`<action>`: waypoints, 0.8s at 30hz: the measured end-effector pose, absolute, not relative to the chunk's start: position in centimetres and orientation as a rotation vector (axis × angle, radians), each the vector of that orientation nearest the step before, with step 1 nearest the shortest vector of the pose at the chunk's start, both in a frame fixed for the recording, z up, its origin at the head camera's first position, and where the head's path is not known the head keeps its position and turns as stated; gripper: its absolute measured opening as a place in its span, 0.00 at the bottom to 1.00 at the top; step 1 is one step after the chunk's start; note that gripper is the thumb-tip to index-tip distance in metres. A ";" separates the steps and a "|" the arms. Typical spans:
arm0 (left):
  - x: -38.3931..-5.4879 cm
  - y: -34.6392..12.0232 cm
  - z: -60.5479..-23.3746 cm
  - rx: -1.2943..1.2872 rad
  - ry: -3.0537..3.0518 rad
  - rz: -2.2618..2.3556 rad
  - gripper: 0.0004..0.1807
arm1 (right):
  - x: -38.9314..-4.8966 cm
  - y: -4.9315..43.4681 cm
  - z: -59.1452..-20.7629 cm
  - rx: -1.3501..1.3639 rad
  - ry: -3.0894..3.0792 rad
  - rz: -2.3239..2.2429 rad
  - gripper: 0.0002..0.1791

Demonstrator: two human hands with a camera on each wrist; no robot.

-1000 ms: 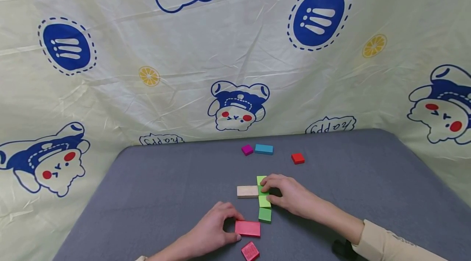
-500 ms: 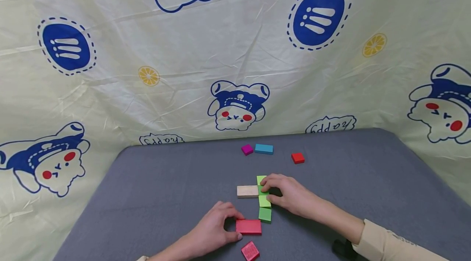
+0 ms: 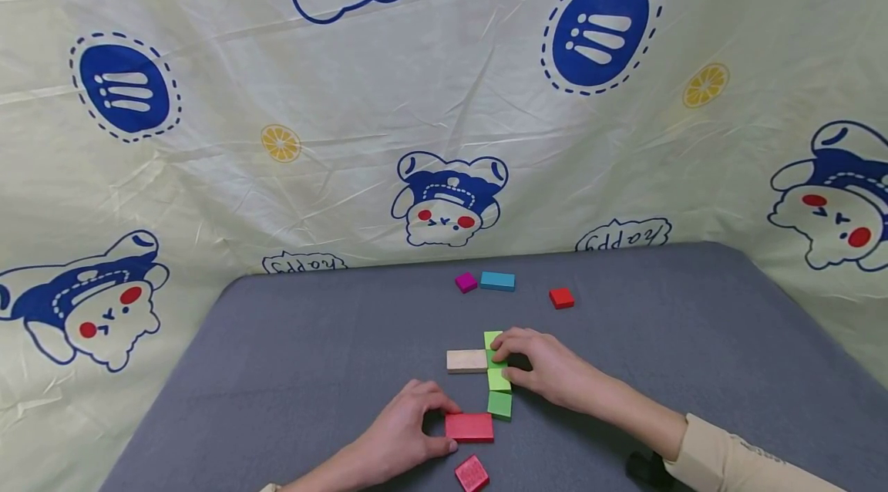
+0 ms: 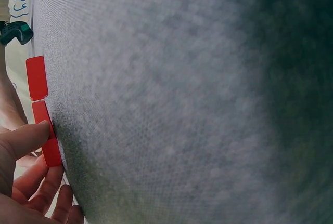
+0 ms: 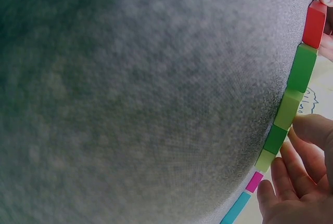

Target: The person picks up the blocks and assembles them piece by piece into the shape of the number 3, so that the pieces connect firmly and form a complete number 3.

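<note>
Grey cloth [image 3: 312,338], finely textured up close, spreads under both my hands to a rounded far edge. Behind it hangs a pale, glossy sheet [image 3: 347,83], creased and printed with cartoon animals [image 3: 451,199], orange slices [image 3: 280,143] and an upside-down "happy" [image 3: 627,236].

Near the cloth's middle, my left hand [image 3: 409,424] grips a red oblong block [image 3: 472,428] between thumb and fingers. It lies flat just beside the near end of a column of green blocks [image 3: 498,382]. At that column I have my right hand [image 3: 555,372], fingers bent, thumb touching a light green piece; whether it pinches, I cannot tell. A pale wooden block [image 3: 467,362] juts left from the column.

Closer to me sits a small red block [image 3: 472,473], turned askew. Towards the far edge lie magenta [image 3: 465,282] and blue [image 3: 497,281] blocks, with a bright red one [image 3: 562,298] to their right.
</note>
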State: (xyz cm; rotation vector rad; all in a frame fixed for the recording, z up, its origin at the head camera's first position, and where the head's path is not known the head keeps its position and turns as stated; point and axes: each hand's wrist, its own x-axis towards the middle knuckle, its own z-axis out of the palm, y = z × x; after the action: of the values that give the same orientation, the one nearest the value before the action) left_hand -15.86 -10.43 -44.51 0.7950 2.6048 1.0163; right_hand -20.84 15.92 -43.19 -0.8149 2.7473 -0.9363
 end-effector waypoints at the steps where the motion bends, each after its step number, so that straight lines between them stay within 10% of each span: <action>1: -15.9 -10.4 -44.5 0.793 2.607 1.015 0.15 | -20.8 15.9 -43.2 -0.813 2.748 -0.935 0.11; 24: -15.6 -11.0 -44.0 0.690 2.515 1.117 0.21 | -20.9 15.9 -43.2 -0.808 2.745 -0.932 0.11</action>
State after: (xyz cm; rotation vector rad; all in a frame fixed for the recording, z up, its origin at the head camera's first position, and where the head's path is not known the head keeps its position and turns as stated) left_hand -15.59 -11.01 -44.01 0.6899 2.5150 1.1169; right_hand -20.90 15.92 -43.15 -0.8084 2.7450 -0.9318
